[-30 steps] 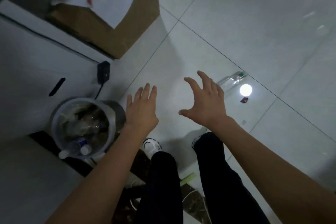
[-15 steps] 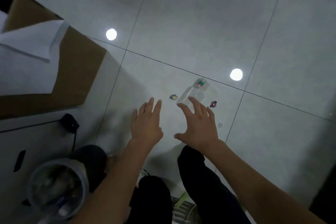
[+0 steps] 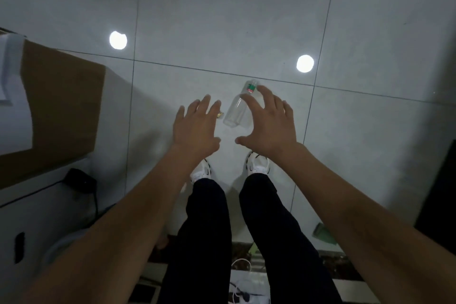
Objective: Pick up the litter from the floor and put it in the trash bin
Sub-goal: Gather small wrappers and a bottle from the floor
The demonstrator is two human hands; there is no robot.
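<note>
On the floor (image 3: 222, 20), the clear bottle (image 3: 235, 111) seems light and slippery, so our right hand (image 3: 271, 126), fingers apart, should grasp its middle.

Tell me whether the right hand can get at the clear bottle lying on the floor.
Probably yes. The right hand hovers open over the bottle, spread across its neck end, with nothing between them. The left hand is off to the side. Height above the floor is unclear.

Dim, soft frame; two round lamp reflections (image 3: 118, 40) glare on the glossy floor (image 3: 222, 20), edges bowed.
</note>
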